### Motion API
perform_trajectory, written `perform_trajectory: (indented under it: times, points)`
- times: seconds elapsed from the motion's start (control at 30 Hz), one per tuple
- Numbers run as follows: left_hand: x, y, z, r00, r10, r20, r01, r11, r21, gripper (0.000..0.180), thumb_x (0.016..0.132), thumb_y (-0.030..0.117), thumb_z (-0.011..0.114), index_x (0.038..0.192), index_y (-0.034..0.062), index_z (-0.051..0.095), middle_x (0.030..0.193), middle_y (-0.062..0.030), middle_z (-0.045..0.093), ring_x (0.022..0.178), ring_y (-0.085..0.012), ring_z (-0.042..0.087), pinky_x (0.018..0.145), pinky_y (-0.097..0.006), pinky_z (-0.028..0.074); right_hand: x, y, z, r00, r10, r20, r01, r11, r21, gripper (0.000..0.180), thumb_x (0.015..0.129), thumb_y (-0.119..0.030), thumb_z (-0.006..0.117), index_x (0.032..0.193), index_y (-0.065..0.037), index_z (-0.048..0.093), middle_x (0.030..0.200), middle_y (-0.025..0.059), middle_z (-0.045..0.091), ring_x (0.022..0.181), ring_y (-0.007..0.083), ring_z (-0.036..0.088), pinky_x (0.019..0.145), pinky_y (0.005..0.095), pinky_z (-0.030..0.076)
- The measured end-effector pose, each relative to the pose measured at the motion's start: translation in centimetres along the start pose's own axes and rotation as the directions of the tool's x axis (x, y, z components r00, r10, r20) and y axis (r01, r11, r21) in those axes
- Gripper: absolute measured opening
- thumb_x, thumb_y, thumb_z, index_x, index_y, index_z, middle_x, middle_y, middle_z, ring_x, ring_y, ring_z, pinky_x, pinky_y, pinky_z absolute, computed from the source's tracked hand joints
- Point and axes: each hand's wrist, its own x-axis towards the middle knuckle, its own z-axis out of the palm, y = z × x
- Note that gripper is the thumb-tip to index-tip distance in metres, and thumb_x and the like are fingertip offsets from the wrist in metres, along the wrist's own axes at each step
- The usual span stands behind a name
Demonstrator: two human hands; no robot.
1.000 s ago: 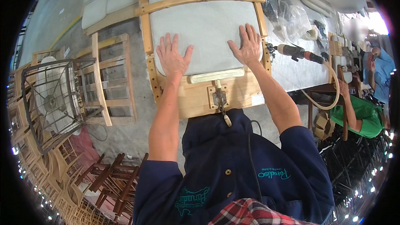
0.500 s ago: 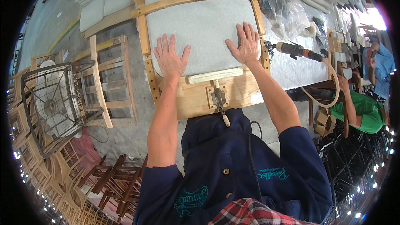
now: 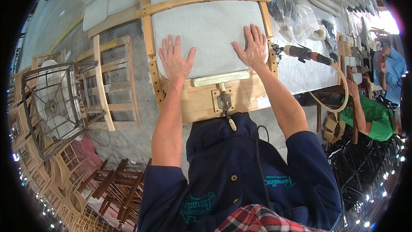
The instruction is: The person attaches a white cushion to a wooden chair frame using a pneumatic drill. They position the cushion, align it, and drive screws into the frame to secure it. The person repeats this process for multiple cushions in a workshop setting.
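Both hands flat, palms down, on the grey seat cushion (image 3: pixel 206 25); fingers spread, nothing gripped or pinched

Left hand (image 3: pixel 174 59) on the near-left part of the cushion, thumb angled out to the right. Right hand (image 3: pixel 252 47) on the near-right part, fingertips pointing far, just inside the right rail

Cushion sits inside a light wooden seat frame (image 3: pixel 148 38): rails along left, right and far edges, a crossbar across the far end. Row of holes visible in the near part of the left rail

Near edge of the cushion butts against a pale padded strip (image 3: pixel 221 77), between the two wrists. Just near of it is a wooden jig board (image 3: pixel 199 103) carrying a metal toggle clamp (image 3: pixel 224 102) with a pale handle tip pointing toward the person

Right of the frame, on the light-covered workbench (image 3: pixel 302 75): a power tool (image 3: pixel 302 53) with a dark body and orange section, well clear of the right hand. Crumpled clear plastic bags (image 3: pixel 292 13) far of it

Left, on the floor: a wooden pallet-like rack (image 3: pixel 116 81), a wire-cage fan (image 3: pixel 53 103), stacked wooden chair frames (image 3: pixel 56 180) near-left

Far right: another person in a green shirt (image 3: pixel 375 116), apart from this work
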Motion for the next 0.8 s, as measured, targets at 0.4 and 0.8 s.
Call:
perform_trajectory:
  times: [0.4, 0.8]
  points:
    - [0.03, -0.06, 0.03, 1.0, 0.003, 0.012, -0.003, 1.0, 0.021, 0.082, 0.093, 0.069, 0.054, 0.151, 0.0113, 0.049, 0.162, -0.0159, 0.037, 0.153, -0.0352, 0.025, 0.127, -0.055, 0.016, -0.08, 0.0, -0.02, 1.0, 0.007, -0.001, -0.007, 0.999, 0.045, 0.089, 0.091, -0.072, 0.054, 0.155, -0.013, 0.04, 0.162, 0.0187, 0.033, 0.153, 0.0356, 0.025, 0.124, 0.0562, 0.018]
    - [0.01, -0.01, 0.03, 0.999, -0.011, 0.03, 0.01, 0.999, 0.031, 0.083, 0.094, 0.071, 0.051, 0.153, 0.0122, 0.047, 0.164, -0.0145, 0.033, 0.155, -0.0338, 0.022, 0.127, -0.055, 0.014, -0.05, 0.1, 0.33, 1.0, 0.01, 0.008, -0.01, 1.0, 0.017, 0.091, 0.091, -0.074, 0.052, 0.156, -0.013, 0.038, 0.163, 0.0174, 0.032, 0.153, 0.0343, 0.023, 0.126, 0.0543, 0.016]
